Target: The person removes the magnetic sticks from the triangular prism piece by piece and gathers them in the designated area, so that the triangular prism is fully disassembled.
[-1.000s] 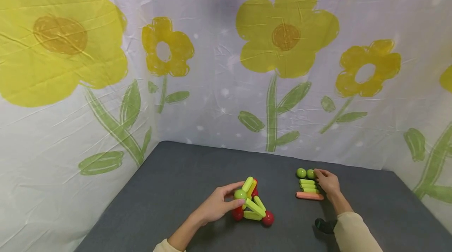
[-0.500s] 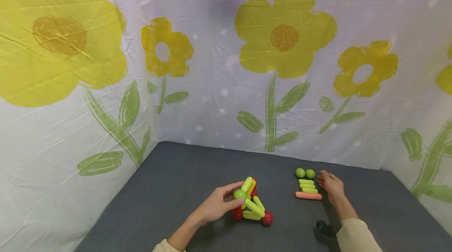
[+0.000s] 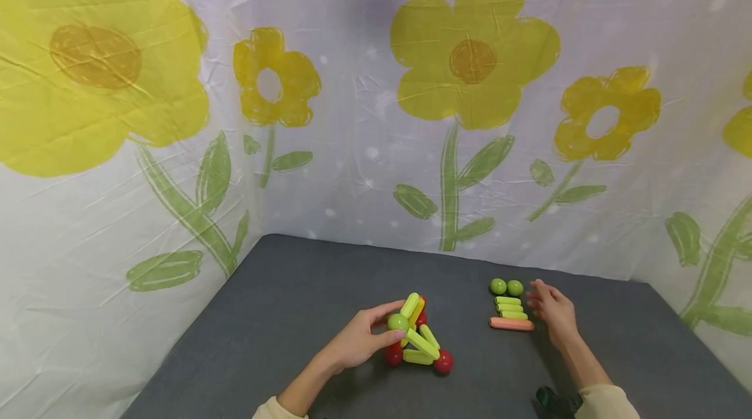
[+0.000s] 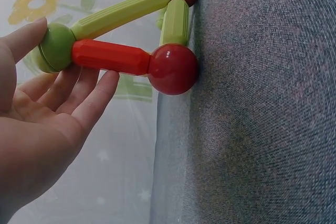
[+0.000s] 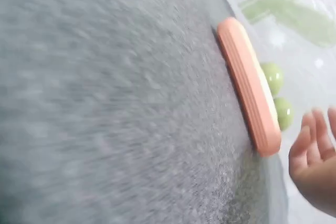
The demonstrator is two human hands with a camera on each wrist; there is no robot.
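Observation:
My left hand (image 3: 358, 341) pinches the green ball (image 3: 397, 322) at the top of a small pyramid-like frame of toy rods and balls. In the left wrist view, a red rod (image 4: 113, 57) and a yellow-green rod (image 4: 123, 13) run from that ball to red balls (image 4: 174, 70) on the table. My right hand (image 3: 554, 314) holds nothing, fingers loosely bent, just right of two loose green balls (image 3: 506, 287). Nearer me lie several short yellow-green rods (image 3: 510, 308) in a stack of rows, then one longer salmon rod (image 3: 512, 324). The right wrist view shows this salmon rod (image 5: 247, 87) close up.
A dark grey cloth-like tabletop (image 3: 305, 288) carries everything. Behind it hangs a white curtain (image 3: 352, 177) printed with yellow flowers. A dark object (image 3: 549, 399), partly cut off, sits by the right sleeve.
My right hand has left the right-hand green ball and drawn slightly to the right, its fingers spreading. The left hand and the frame of rods stay in place.

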